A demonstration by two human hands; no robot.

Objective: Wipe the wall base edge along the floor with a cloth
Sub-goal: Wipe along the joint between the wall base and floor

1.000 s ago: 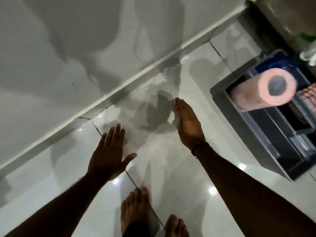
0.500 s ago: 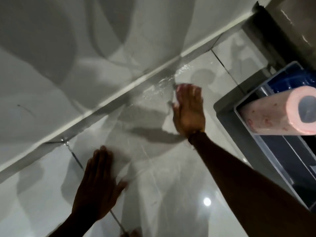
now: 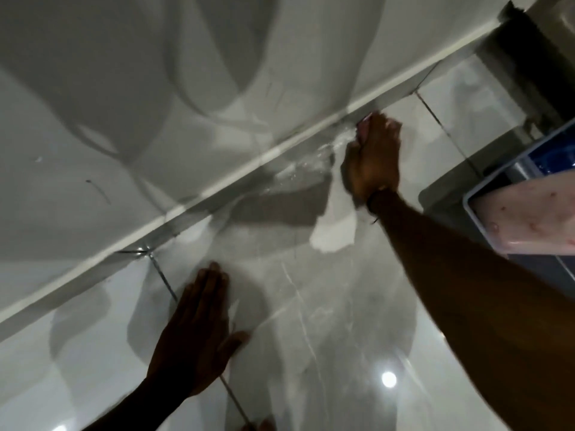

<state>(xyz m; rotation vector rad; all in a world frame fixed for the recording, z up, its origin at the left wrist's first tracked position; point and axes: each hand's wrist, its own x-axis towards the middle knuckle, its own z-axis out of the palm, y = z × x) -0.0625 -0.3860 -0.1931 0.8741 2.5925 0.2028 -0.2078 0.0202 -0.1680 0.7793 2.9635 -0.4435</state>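
Observation:
The wall base edge (image 3: 217,185) is a pale strip running diagonally from lower left to upper right, where the grey wall meets the glossy floor tiles. My right hand (image 3: 371,160) presses flat against the floor right at this edge, with its fingertips touching the strip. A white cloth (image 3: 334,227) lies under the palm and trails toward me; a pinkish bit shows at the fingertips. Wet streaks (image 3: 298,169) glisten on the floor just left of that hand. My left hand (image 3: 199,334) rests flat on the tiles nearer to me, holding nothing.
A blue-rimmed plastic bin (image 3: 485,185) stands at the right with a pink paper roll (image 3: 535,219) lying across it. A dark upright frame (image 3: 525,60) closes the wall's far right end. My toes (image 3: 259,424) show at the bottom.
My right hand has slid forward and up to the wall base edge, and the white cloth now shows beneath it. The view has leaned closer; my left hand stays planted on the floor.

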